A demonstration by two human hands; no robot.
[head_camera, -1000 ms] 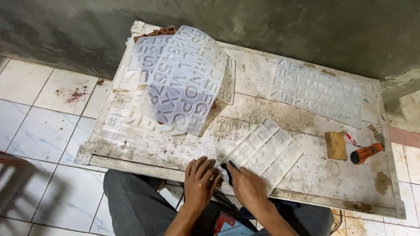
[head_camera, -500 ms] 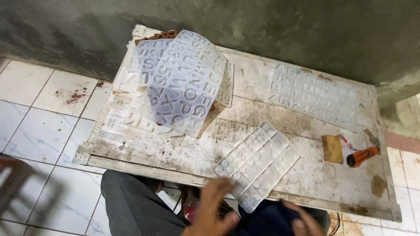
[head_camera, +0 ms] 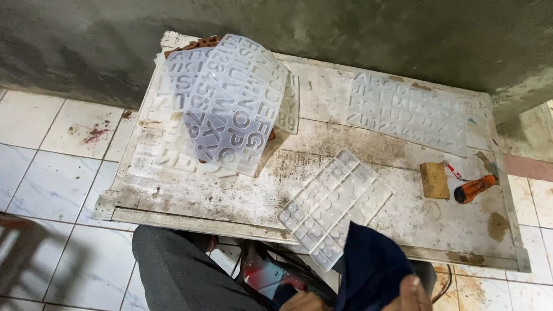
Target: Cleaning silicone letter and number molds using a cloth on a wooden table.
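Note:
My right hand [head_camera: 410, 294] shows only at the bottom edge, with fingers on a dark blue cloth [head_camera: 368, 262] that it holds up in front of the table's near edge. Just a sliver of my left hand [head_camera: 300, 301] is visible beside the cloth's lower left; its grip is hidden. Right behind the cloth, a translucent white mould tray [head_camera: 328, 204] with small cavities lies at an angle on the stained white table [head_camera: 190, 198] and overhangs the front edge.
A stack of translucent letter moulds [head_camera: 230, 103] drapes over reddish blocks at the back left. A flat letter mould [head_camera: 409, 112] lies at the back right. A small wooden block [head_camera: 435, 179] and an orange-handled tool [head_camera: 475, 188] sit near the right edge. My grey-trousered knee [head_camera: 184, 270] is below the table.
Both hands left the mould tray and dropped below the table's front edge. A dark blue cloth has come up in my right hand. The tray has stayed put.

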